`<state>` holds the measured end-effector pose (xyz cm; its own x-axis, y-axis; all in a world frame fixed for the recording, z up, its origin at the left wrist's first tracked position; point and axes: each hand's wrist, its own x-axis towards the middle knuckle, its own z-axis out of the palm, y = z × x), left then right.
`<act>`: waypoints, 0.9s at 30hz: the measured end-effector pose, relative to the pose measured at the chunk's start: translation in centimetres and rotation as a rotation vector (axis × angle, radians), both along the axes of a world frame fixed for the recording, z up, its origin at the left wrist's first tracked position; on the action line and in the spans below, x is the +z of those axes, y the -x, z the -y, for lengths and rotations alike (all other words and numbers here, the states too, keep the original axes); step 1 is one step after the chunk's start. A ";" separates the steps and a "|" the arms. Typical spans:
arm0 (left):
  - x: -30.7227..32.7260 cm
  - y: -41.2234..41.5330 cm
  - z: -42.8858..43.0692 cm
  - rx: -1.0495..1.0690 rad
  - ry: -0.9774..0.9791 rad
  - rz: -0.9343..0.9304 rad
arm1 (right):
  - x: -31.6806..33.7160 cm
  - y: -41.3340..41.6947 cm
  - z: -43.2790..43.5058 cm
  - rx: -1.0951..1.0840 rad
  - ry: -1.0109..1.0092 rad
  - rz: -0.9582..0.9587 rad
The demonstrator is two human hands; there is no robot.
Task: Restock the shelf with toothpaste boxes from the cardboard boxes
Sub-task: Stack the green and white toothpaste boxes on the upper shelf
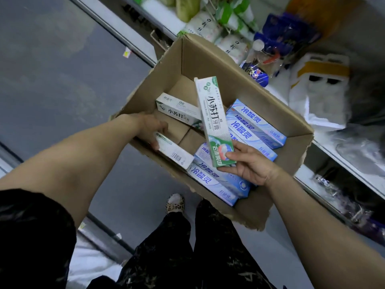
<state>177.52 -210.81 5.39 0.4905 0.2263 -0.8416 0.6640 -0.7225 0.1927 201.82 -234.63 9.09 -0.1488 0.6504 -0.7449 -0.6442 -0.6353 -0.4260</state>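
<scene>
An open cardboard box [208, 65] sits in front of me, its far side against the shelves. Inside lie several blue toothpaste boxes [256, 124] and one white-green toothpaste box [177, 108] flat at the back left. My right hand [252, 163] pinches the lower end of a white-green toothpaste box [212, 122], held upright above the carton. My left hand [150, 127] reaches over the carton's left wall and grips another white toothpaste box [175, 153] with a barcode showing.
White shelves [337, 155] run along the right, holding bagged goods [210, 26], blue packets [287, 36] and a white plastic bag [320, 94]. Grey floor [52, 80] spreads to the left. My legs and a patterned slipper [175, 203] are below the carton.
</scene>
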 end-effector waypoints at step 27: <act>0.0 -2.3 1.2 0.049 0.011 0.011 | 2.3 2.8 5.0 -0.236 -0.030 0.038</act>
